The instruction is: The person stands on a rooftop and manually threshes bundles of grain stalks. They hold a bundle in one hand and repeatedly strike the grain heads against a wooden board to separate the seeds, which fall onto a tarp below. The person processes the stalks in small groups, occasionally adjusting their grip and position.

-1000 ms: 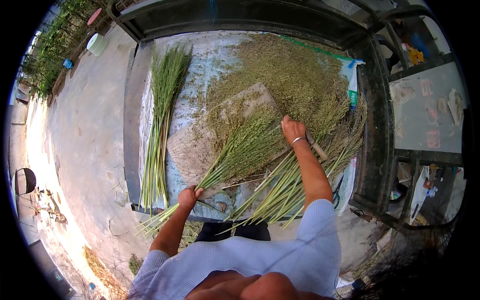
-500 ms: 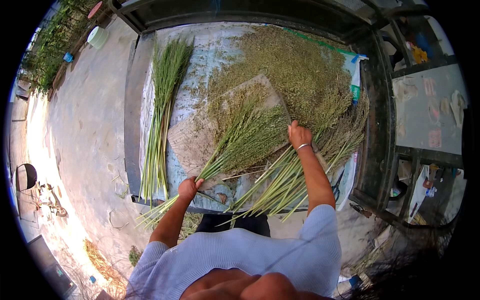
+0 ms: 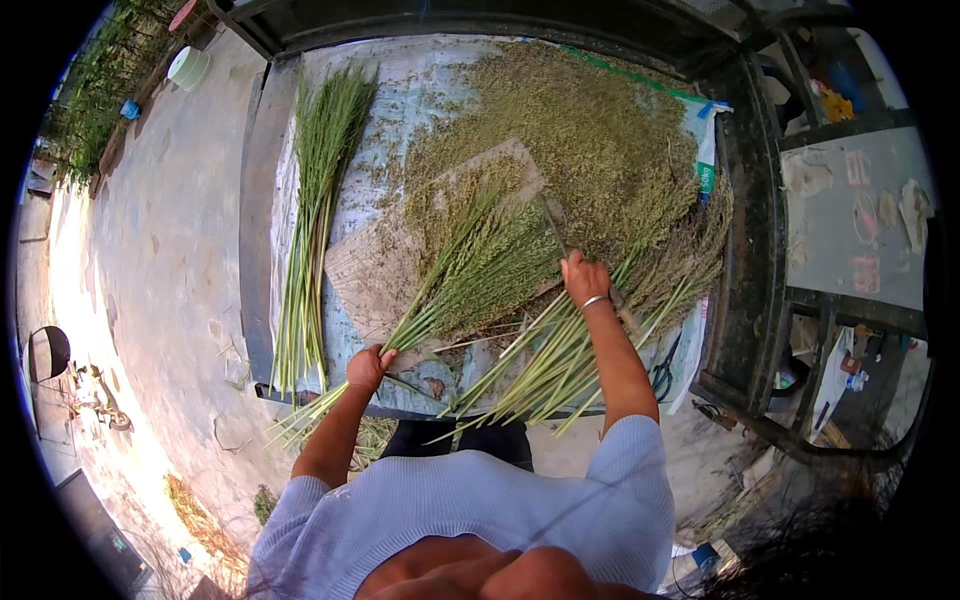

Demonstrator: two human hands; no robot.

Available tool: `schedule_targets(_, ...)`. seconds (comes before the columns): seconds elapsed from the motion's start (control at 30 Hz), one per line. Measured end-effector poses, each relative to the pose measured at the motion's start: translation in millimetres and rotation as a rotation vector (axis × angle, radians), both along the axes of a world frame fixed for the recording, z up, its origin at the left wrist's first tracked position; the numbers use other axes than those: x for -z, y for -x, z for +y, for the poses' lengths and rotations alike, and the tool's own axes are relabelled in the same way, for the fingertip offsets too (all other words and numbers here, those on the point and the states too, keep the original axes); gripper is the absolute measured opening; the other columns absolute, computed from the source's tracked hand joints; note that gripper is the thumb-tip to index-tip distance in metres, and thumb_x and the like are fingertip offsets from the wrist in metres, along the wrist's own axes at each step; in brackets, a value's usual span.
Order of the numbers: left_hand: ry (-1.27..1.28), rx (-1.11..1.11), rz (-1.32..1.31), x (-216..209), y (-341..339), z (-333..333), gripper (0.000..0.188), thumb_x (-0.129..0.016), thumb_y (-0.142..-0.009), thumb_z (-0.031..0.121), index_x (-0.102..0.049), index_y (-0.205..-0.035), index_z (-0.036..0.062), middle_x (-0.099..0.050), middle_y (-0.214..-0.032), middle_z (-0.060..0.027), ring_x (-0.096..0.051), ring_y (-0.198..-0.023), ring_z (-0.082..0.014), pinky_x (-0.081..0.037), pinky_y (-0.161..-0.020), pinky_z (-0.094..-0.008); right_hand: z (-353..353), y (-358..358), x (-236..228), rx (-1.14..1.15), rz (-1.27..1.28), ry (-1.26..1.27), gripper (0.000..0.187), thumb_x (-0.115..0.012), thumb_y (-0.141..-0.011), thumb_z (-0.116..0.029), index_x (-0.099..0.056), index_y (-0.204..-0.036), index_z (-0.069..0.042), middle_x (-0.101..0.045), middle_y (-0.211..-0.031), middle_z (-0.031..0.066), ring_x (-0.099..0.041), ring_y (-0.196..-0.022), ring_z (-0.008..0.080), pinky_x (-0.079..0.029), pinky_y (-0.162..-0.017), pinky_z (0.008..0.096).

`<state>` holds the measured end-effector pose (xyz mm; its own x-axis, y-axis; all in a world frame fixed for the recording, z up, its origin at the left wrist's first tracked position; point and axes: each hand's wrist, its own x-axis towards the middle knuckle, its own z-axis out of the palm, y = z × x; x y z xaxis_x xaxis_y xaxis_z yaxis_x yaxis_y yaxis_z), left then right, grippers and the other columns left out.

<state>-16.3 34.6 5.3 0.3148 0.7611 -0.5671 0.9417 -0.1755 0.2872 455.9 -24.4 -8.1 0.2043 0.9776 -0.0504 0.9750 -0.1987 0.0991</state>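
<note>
My left hand (image 3: 367, 369) is closed around the stem ends of a bundle of green stalks (image 3: 420, 320). Its seed heads fan out to the upper right over a flat, worn board (image 3: 365, 270). In my right hand (image 3: 584, 279) is a long tool with a thin dark blade (image 3: 551, 222), which lies along the far side of the seed heads. A wooden handle (image 3: 625, 312) shows below that hand. Loose seed heads (image 3: 590, 130) are heaped beyond the board. Another pile of stalks (image 3: 550, 365) lies under and beside my right forearm.
A separate bundle of green stalks (image 3: 318, 210) lies on the left of the pale sheet (image 3: 400, 75). Scissors (image 3: 662, 375) rest near the right front edge. A dark metal frame (image 3: 745, 260) bounds the back and right. A pale green bucket (image 3: 189, 68) stands far left.
My right hand and the blade have come slightly toward me along the seed heads. The left hand keeps its hold on the stems. The whole view has shifted a little.
</note>
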Motion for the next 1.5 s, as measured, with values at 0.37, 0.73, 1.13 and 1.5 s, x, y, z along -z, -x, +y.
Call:
schedule_targets(0.37,-0.030,-0.019,0.018,2.9,1.0,1.0,0.053,-0.042,-0.082,0.058,-0.061,-0.087,0.0088,-0.061,-0.074,-0.0186,-0.058,-0.071,-0.0372,-0.045,-0.061,-0.0461,-15.7,137.5,-28.2,-0.393,0.405,-0.153,0.027,-0.060,-0.083,-0.028,-0.042,-0.076,-0.009,-0.041,-0.044,0.0067,-0.039,-0.038,0.0240,-0.038,-0.051,0.0398)
schedule_targets(0.73,0.023,-0.089,0.057,3.0,33.3,-15.3,0.054,-0.043,-0.082,0.057,-0.060,-0.084,0.0060,-0.061,-0.076,-0.0201,-0.058,-0.074,-0.0389,-0.045,-0.064,-0.0475,0.5,-6.6,-32.4,0.201,0.002,-0.201,0.028,-0.052,-0.088,-0.032,-0.048,-0.088,-0.005,-0.045,-0.044,0.0071,-0.045,-0.037,0.0225,-0.037,-0.035,0.0362)
schedule_targets(1.13,0.040,-0.079,0.045,-5.1,34.2,-10.1,0.056,-0.043,-0.081,0.059,-0.060,-0.083,0.0058,-0.061,-0.075,-0.0199,-0.058,-0.075,-0.0379,-0.045,-0.065,-0.0460,31.8,46.9,0.2,0.033,0.105,0.044,0.026,-0.049,-0.089,-0.032,-0.045,-0.090,-0.006,-0.048,-0.047,0.0089,-0.044,-0.038,0.0261,-0.039,-0.041,0.0446)
schedule_targets(1.5,-0.234,0.119,0.144,-33.9,-21.4,22.5,0.049,-0.049,-0.078,0.057,-0.053,-0.074,0.0084,-0.060,-0.062,-0.0126,-0.059,-0.058,-0.0316,-0.046,-0.050,-0.0425,46.6,188.8,-54.2,-0.529,0.322,-0.229,0.024,-0.057,-0.083,-0.028,-0.042,-0.078,-0.010,-0.047,-0.044,0.0070,-0.048,-0.041,0.0253,-0.038,-0.051,0.0363)
